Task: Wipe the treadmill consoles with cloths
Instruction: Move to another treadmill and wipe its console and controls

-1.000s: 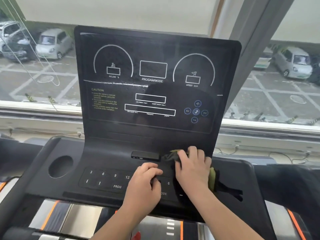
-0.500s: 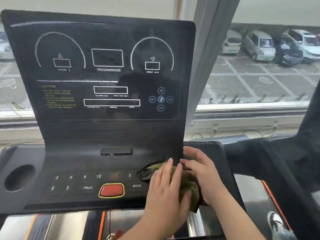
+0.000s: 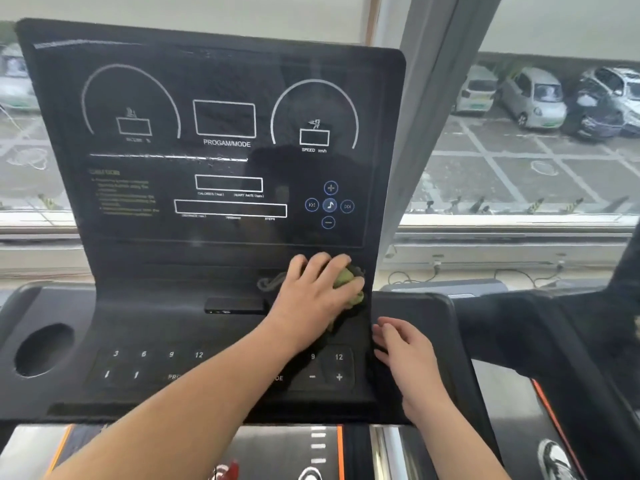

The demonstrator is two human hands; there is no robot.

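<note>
The black treadmill console (image 3: 214, 271) fills the view, with an upright display panel (image 3: 225, 150) and a keypad deck (image 3: 145, 362) below it. A bunched green and dark cloth (image 3: 348, 277) lies at the lower right foot of the display panel. My left hand (image 3: 311, 292) reaches across from the lower left, lies over the cloth and grips it against the console. My right hand (image 3: 403, 344) rests with relaxed fingers on the deck's right edge, apart from the cloth and holding nothing.
A round cup hole (image 3: 43, 349) sits at the deck's left end. A grey window post (image 3: 426, 140) stands right behind the panel. A neighbouring treadmill's dark handrail (image 3: 554, 327) is close on the right. The belt and orange side trim (image 3: 339, 448) lie below.
My left hand has carried the cloth up from the keypad's right end to the foot of the display panel. My right hand has come off the cloth and now rests on the deck's right edge.
</note>
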